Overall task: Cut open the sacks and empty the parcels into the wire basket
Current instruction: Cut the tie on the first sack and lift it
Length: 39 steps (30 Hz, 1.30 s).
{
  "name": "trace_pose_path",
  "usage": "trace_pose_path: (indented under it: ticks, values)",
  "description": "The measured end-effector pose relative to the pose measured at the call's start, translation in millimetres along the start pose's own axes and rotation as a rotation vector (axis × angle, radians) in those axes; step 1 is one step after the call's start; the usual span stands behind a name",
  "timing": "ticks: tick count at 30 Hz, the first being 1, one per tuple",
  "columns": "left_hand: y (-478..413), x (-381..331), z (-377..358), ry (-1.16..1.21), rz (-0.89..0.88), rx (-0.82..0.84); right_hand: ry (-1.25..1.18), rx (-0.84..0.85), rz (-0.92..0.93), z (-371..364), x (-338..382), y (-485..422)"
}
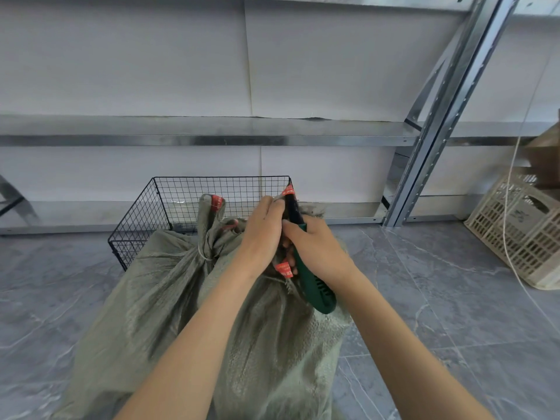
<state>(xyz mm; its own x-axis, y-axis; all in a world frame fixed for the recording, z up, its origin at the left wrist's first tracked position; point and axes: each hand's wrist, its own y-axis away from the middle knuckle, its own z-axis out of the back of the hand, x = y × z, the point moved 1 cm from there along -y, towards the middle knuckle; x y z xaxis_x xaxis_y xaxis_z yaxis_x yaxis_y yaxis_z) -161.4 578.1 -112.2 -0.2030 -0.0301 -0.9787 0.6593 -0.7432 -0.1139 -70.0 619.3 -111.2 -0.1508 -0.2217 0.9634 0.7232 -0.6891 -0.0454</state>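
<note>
The grey-green woven sack (272, 344), mid-frame: left hand (263, 228) clutches its neck, right hand (315, 250) clasps a green-handled knife (318, 294), best drawn away from that grip.

sacks (145, 298) (278, 344) 2 | wire basket (221, 177) 1 | knife (315, 286) 1 | hands (263, 228) (318, 247) 2

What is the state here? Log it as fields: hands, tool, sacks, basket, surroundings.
left hand: grips the bunched neck of the near sack
right hand: holds the green-handled knife, blade up at that neck
near sack: green woven, red tags at the neck
far sack: on its left, neck tied with cord
wire basket: black, on the floor behind both sacks
surroundings: beige crate at right, metal shelving behind
</note>
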Motion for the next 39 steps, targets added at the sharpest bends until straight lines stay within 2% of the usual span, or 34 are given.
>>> trace_pose_path:
  ticks: [5,7,13,17,22,26,36,39]
  values:
    - [0,10,-6,0.121,0.003,-0.063,-0.072,-0.111,0.026,-12,1,3]
    - [2,19,-6,0.093,0.004,-0.115,-0.155,-0.179,0.04,-8,8,1]
    - [5,22,-9,0.152,0.01,-0.104,-0.151,-0.203,0.132,5,31,-10]
    - [6,15,-4,0.158,-0.014,-0.152,-0.003,-0.325,0.125,10,15,-16]
    - [5,9,5,0.183,-0.008,-0.183,0.179,-0.291,0.068,4,3,-17]
    - [2,1,16,0.185,-0.026,-0.244,0.255,-0.35,0.064,5,-2,-20]
    - [9,-14,33,-0.05,-0.195,-0.368,0.221,-0.443,0.021,7,-10,-28]
    - [13,-17,36,-0.132,-0.164,-0.327,0.196,-0.432,0.015,7,-9,-26]
